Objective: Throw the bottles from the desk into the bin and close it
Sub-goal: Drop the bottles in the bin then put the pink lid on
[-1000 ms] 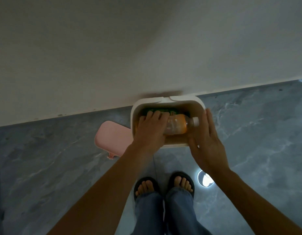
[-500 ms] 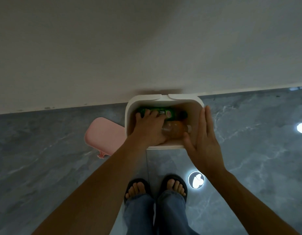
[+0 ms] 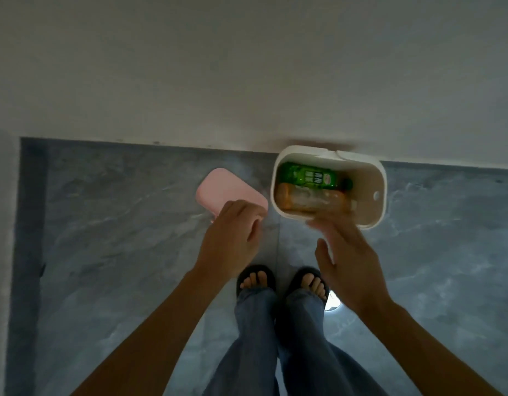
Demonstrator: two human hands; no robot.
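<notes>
A white open bin (image 3: 378,178) stands on the floor against the wall. Inside it a green bottle (image 3: 307,176) and an orange bottle (image 3: 310,200) lie side by side. The pink lid (image 3: 224,192) rests flat on the floor left of the bin. My left hand (image 3: 233,241) hovers over the lid's near edge, fingers curled, holding nothing. My right hand (image 3: 347,252) is spread at the bin's near rim, its fingertips blurred, nothing in it.
A grey marble floor (image 3: 118,252) meets a pale wall (image 3: 247,81) behind the bin. My two feet in dark sandals (image 3: 281,281) stand just before the bin. A bright light reflection shines on the floor by my right foot.
My left hand let go of the orange bottle, left the bin and moved left over the pink lid. My right hand drew back to the near rim. The view shifted left.
</notes>
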